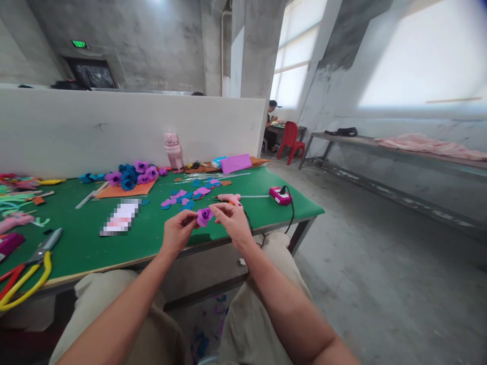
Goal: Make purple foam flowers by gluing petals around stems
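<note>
Left grip: my left hand [178, 230] is pinched narrow on the left side of the purple foam flower [204, 216], fingertips touching it.
Right grip: my right hand [232, 219] is closed narrow on the flower's right side, thumb and fingers meeting it.
Flower: held between both hands, in the air just over the near edge of the green tabletop [91, 243], above my knees.
Nearby: pink glue gun [229, 198] lies just behind my right hand; loose purple and blue petals [182, 198] beyond it; finished flowers [131, 175] farther back; scissors [36, 258] well to the left.
</note>
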Available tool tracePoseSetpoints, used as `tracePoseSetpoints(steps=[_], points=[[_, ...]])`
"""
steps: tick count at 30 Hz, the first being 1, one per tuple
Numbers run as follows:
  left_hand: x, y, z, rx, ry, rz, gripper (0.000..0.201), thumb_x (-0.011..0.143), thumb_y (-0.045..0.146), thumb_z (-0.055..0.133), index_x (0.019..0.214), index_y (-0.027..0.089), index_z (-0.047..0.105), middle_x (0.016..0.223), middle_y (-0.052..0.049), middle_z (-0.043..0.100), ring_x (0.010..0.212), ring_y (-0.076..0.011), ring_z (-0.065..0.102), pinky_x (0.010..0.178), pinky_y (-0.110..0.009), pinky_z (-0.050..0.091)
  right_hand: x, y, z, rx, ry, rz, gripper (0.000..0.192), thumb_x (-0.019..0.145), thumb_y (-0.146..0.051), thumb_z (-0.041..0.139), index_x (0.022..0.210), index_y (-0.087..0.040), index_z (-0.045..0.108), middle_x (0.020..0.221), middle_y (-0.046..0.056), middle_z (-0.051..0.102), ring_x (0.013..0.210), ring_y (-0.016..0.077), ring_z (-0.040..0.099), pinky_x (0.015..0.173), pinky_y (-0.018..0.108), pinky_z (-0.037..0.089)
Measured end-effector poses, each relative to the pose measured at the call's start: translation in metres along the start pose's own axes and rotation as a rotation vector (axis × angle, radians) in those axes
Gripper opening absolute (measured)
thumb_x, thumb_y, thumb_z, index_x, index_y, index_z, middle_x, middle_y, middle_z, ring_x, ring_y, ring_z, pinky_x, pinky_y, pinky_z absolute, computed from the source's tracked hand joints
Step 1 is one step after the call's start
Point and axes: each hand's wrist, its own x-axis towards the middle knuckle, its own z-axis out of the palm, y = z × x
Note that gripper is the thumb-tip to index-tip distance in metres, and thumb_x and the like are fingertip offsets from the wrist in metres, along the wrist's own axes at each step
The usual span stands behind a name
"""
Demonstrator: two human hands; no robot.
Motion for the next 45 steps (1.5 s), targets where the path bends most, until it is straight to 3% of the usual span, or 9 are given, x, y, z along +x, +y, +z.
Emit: tracePoseSetpoints(steps=[5, 13, 22, 28, 32, 45], points=[[-0.001, -0.002, 0.0, 0.03, -0.023, 0.015, 0.01, 0.068, 0.027, 0.064, 0.073, 0.019, 0.067, 0.059, 0.002, 0.065, 0.055, -0.0124, 0.06, 0.055, -0.021, 0.048, -0.002, 0.01, 0.004, -0.179, 0.057, -0.109, 0.02, 0.075, -0.04, 0.063, 0.081, -0.023, 0.072, 0.084, 0.004, 0.068, 0.074, 0.0181, 0.059, 0.072, 0.032, 0.047], [-0.001, -0.007, 0.0, 0.031, -0.049, 0.034, 0.012, 0.07, 0.027, 0.062, 0.075, 0.018, 0.067, 0.066, 0.0, 0.067, 0.06, -0.0135, 0.062, 0.06, -0.023, 0.05, 0.001, 0.013, 0.002, -0.191, 0.051, -0.088, 0.024, 0.076, -0.04, 0.059, 0.078, -0.021, 0.073, 0.074, 0.003, 0.069, 0.073, 0.019, 0.061, 0.067, 0.029, 0.047], [-0.001, -0.008, -0.001, 0.046, -0.053, 0.052, 0.012, 0.071, 0.026, 0.061, 0.076, 0.017, 0.067, 0.066, 0.0, 0.066, 0.06, -0.0133, 0.061, 0.06, -0.022, 0.049, -0.001, 0.007, 0.002, -0.161, 0.064, -0.073, 0.023, 0.074, -0.038, 0.061, 0.069, -0.017, 0.069, 0.062, 0.001, 0.064, 0.057, 0.0141, 0.056, 0.056, 0.025, 0.043], [-0.003, -0.004, 0.0, 0.022, -0.058, 0.035, 0.013, 0.069, 0.028, 0.064, 0.074, 0.017, 0.066, 0.065, 0.0, 0.066, 0.059, -0.0132, 0.061, 0.059, -0.022, 0.049, -0.001, 0.005, 0.005, 0.004, 0.059, 0.057, 0.023, 0.069, -0.039, 0.065, 0.065, -0.016, 0.067, 0.052, -0.002, 0.056, 0.048, 0.0096, 0.048, 0.05, 0.023, 0.038], [-0.003, -0.004, 0.001, 0.016, -0.052, 0.026, 0.013, 0.069, 0.028, 0.064, 0.075, 0.017, 0.066, 0.065, 0.0, 0.066, 0.06, -0.0132, 0.061, 0.059, -0.022, 0.049, -0.001, 0.006, 0.005, 0.091, 0.049, 0.124, 0.025, 0.065, -0.04, 0.067, 0.064, -0.016, 0.067, 0.052, -0.003, 0.056, 0.047, 0.0079, 0.046, 0.05, 0.022, 0.038], [-0.001, -0.006, 0.0, 0.06, -0.025, 0.022, 0.014, 0.07, 0.03, 0.064, 0.076, 0.018, 0.066, 0.064, 0.001, 0.065, 0.058, -0.0125, 0.06, 0.057, -0.021, 0.047, -0.002, 0.005, 0.006, 0.084, 0.059, 0.115, 0.022, 0.064, -0.038, 0.068, 0.067, -0.016, 0.068, 0.057, -0.001, 0.06, 0.051, 0.0104, 0.052, 0.053, 0.024, 0.042]])
